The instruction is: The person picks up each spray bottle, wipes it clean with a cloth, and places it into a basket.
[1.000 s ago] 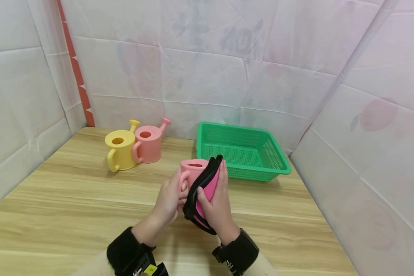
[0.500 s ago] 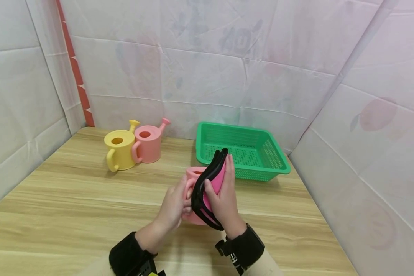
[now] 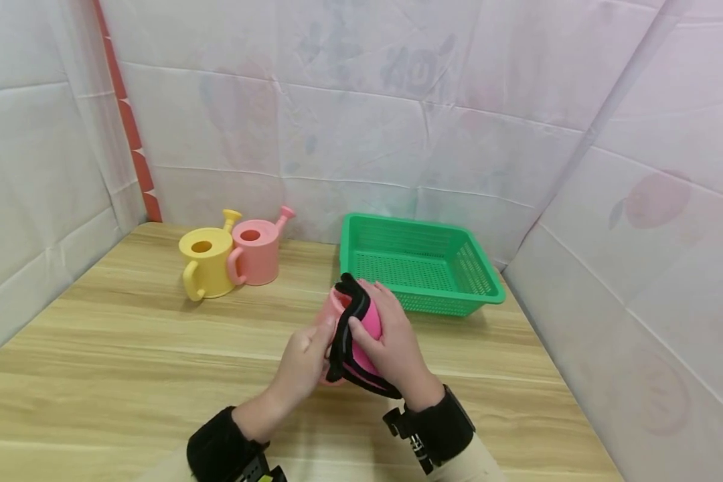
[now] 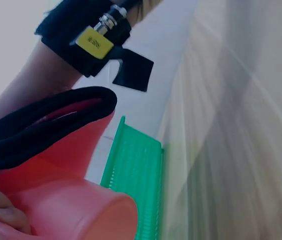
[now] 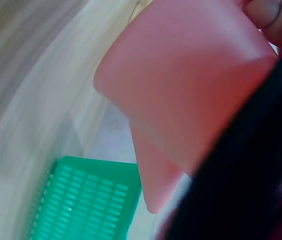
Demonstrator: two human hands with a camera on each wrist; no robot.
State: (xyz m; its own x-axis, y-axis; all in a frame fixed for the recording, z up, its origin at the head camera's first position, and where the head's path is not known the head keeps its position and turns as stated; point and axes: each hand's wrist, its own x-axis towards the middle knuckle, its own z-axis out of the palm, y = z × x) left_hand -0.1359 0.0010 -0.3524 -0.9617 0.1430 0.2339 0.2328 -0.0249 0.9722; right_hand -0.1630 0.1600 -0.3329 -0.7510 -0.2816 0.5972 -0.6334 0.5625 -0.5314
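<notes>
Centrally, just above the pale wood-grained desk [image 3: 126,381]: one smooth pink cylindrical watering can [image 4: 71,210], plastic by its look, roughly upright, base turned toward the desk and apparently clear of it. Handle at the left grip [image 3: 301,351], fingers curled around the loop. Immediately right of the can, apparently touching its side: one bright pink pouch-like item [image 3: 364,365], soft and bendable, bordered in thick black edging. Pinched in the right grip [image 3: 391,335], thumb across the pink face, other fingers along the outer side. Long axis slanting from upper far end to lower near end, curved edging toward the can. Left grip nearer the can; right grip parted from it by the soft item. Exact extent of contact: cannot tell.

Beyond, to the right: one green rectangular plastic basket [image 3: 452,301], perforated walls, flared rim.

Far left, upright, side by side: one yellow cylindrical watering can [image 3: 217,268] and one second pink watering can [image 3: 262,261], both with round top openings, looped handles, flared spout heads.
</notes>
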